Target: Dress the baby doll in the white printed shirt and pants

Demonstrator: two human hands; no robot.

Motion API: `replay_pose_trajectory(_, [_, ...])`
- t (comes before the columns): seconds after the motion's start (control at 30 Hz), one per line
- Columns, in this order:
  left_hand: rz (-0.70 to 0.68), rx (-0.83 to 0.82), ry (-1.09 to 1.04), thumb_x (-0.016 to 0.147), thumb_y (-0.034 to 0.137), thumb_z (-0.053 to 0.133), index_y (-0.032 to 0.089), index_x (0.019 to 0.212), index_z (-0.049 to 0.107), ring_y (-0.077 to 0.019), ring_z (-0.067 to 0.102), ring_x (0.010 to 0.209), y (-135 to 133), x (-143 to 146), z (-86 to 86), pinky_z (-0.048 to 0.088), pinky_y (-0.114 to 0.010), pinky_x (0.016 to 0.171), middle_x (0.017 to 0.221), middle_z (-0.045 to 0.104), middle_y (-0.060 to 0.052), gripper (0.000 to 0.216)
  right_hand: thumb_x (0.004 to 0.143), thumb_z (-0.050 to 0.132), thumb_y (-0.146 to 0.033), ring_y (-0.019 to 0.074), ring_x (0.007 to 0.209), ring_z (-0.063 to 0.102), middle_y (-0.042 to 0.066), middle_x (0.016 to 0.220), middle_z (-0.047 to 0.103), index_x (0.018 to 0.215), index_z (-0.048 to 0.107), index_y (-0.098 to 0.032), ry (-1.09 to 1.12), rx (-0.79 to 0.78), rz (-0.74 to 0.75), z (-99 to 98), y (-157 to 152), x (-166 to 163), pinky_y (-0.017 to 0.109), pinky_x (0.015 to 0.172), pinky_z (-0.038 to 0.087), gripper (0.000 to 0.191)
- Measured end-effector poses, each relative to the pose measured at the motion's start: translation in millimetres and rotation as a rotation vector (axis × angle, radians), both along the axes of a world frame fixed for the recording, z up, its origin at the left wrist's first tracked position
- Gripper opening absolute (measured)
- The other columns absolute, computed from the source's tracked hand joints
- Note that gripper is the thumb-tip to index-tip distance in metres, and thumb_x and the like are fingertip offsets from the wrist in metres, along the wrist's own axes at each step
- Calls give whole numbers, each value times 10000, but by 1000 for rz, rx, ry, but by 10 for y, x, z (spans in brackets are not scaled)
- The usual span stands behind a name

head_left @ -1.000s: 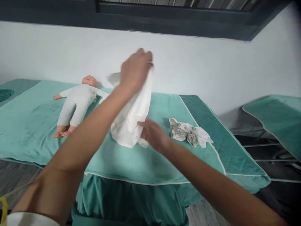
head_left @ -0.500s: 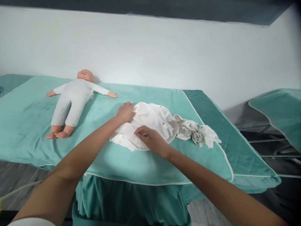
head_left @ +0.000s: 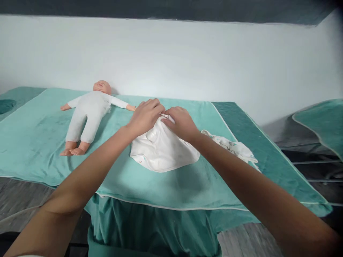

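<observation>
Garment (head_left: pixel 163 153) is pinched at its far edge by closed left hand (head_left: pixel 144 116) and right hand (head_left: pixel 182 123); it is judged soft, light.

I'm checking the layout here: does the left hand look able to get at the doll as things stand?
Probably yes. The left hand, gripping the white garment, sits right beside the doll's outstretched arm, with only bare teal cover between them.

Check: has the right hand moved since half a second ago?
Yes. The right hand went away from the person: from level with the feet of the doll to level with its torso, beside the left hand on the garment.
</observation>
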State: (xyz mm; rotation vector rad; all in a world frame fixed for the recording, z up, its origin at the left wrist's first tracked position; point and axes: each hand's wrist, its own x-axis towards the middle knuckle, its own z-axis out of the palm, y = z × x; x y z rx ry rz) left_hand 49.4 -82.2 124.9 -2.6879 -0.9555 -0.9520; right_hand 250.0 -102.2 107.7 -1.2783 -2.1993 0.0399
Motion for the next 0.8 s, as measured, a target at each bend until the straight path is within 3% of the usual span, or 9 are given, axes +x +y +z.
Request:
replay_pose_trajectory(0.13, [81,261,128,973,74,408,217,974,631,-231,580,869,-155,-16,178,389,-375,763,941,625,-70,265,899,628,-370,215,771,539,26,808,621,803,518,-236,53,14,-61,341,-304,-2,367,798,423,198])
replay_pose_trajectory(0.33, [131,328,32,986,126,397,212,892,586,-208,567,777,-381,137,427,382,-351,680,917,607,-75,228,875,631,-408,138,640,431,-31,684,502,705,439,-232,248,-170,8,803,-776,-19,290,612,324,311])
replay_pose_trajectory(0.47, [119,339,-31,975,115,392,220,863,549,-228,605,887,-493,216,579,430,-379,767,946,612,-76,219,855,620,-342,129,608,405,-49,653,454,726,435,-240,338,-224,-40,863,-954,23,277,580,306,247])
replay_pose_trajectory(0.6, [163,258,-73,934,97,439,213,894,537,-211,621,835,-543,237,592,447,-343,713,943,615,-67,158,774,611,-198,145,586,389,-47,641,455,755,388,-254,234,-69,-292,880,-1011,134,289,580,273,230])
replay_pose_trajectory(0.7, [212,230,-115,926,88,431,221,921,533,-192,621,788,-547,219,561,444,-314,662,920,620,-49,167,796,595,-214,159,577,393,-26,667,512,788,415,-256,86,18,-428,923,-1031,186,302,584,251,185])
replay_pose_trajectory(0.8, [232,256,-139,958,112,400,229,949,540,-188,628,792,-556,205,560,453,-314,673,908,623,-46,182,857,582,-297,174,579,432,-3,710,577,861,488,-255,-23,39,-467,955,-1043,157,302,587,248,103])
